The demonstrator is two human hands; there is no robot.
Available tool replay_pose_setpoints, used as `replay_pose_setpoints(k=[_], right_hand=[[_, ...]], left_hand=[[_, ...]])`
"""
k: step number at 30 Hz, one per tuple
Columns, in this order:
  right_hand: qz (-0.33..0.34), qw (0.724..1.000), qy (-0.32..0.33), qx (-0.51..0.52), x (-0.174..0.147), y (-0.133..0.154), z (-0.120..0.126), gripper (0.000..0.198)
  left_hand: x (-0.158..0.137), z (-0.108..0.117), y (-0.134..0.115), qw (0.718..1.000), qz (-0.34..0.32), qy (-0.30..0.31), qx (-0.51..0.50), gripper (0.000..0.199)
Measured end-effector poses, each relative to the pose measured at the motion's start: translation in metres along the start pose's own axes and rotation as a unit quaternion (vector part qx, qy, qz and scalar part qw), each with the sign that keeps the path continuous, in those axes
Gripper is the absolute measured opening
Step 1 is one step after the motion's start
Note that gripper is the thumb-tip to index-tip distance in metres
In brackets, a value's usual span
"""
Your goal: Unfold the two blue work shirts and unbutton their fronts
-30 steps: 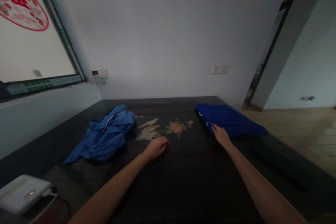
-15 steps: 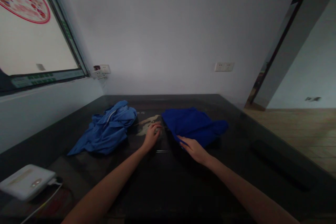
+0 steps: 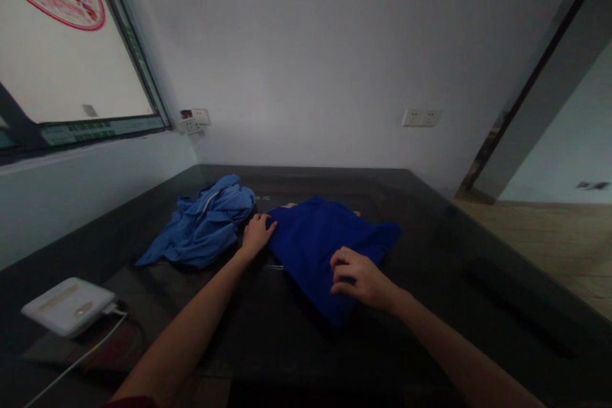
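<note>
A deep blue cloth (image 3: 310, 236) lies spread on the dark tabletop, one corner pointing toward me. My left hand (image 3: 257, 234) is at its far left corner, the fingers bent over the edge and pinching it. Above the near right part of the cloth is my right hand (image 3: 361, 275), its fingers curled but apart, with nothing between them. A crumpled lighter blue garment (image 3: 205, 223) lies just left of my left hand. Tan pattern on the table mostly disappears beneath the deep blue cloth.
A white box (image 3: 71, 306) with a white cable (image 3: 81, 357) sits at the near left of the dark table (image 3: 430, 344). A long black object (image 3: 521, 306) lies at the right. Behind the table rises a wall with sockets (image 3: 422, 117); a window (image 3: 71, 44) is at the left.
The deep blue cloth has shifted left and spread toward me, covering most of the tan pattern. My left hand has moved left to its corner. The right hand has let go of the edge.
</note>
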State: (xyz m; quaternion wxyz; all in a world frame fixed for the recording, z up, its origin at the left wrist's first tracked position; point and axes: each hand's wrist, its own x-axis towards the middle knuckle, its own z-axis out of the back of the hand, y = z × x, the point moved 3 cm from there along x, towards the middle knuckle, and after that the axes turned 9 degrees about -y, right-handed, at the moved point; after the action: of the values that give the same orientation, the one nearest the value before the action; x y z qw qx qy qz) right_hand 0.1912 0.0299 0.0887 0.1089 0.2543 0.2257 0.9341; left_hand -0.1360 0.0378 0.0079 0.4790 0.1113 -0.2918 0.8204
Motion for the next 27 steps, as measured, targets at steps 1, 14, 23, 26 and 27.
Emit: replay_pose_setpoints(k=[1, 14, 23, 26, 27], right_hand=[[-0.036, 0.999, 0.001, 0.002, -0.001, -0.003, 0.007, 0.047], [-0.093, 0.96, 0.21, 0.16, -0.011, -0.008, -0.024, 0.038], [-0.285, 0.899, -0.02, 0.331, -0.005, -0.067, -0.036, 0.055], [-0.382, 0.777, -0.152, 0.477, -0.012, -0.108, -0.008, 0.043], [-0.404, 0.738, -0.203, 0.502, -0.015, -0.119, 0.002, 0.039]], left_hand=[[0.0, -0.001, 0.001, 1.0, 0.005, 0.006, -0.006, 0.038], [-0.013, 0.039, -0.069, 0.953, -0.106, -0.039, -0.28, 0.02], [-0.081, 0.059, -0.125, 0.894, -0.327, 0.046, -0.303, 0.015], [-0.079, 0.057, -0.121, 0.904, -0.298, 0.013, -0.307, 0.014], [-0.078, 0.057, -0.119, 0.906, -0.286, 0.005, -0.311, 0.014]])
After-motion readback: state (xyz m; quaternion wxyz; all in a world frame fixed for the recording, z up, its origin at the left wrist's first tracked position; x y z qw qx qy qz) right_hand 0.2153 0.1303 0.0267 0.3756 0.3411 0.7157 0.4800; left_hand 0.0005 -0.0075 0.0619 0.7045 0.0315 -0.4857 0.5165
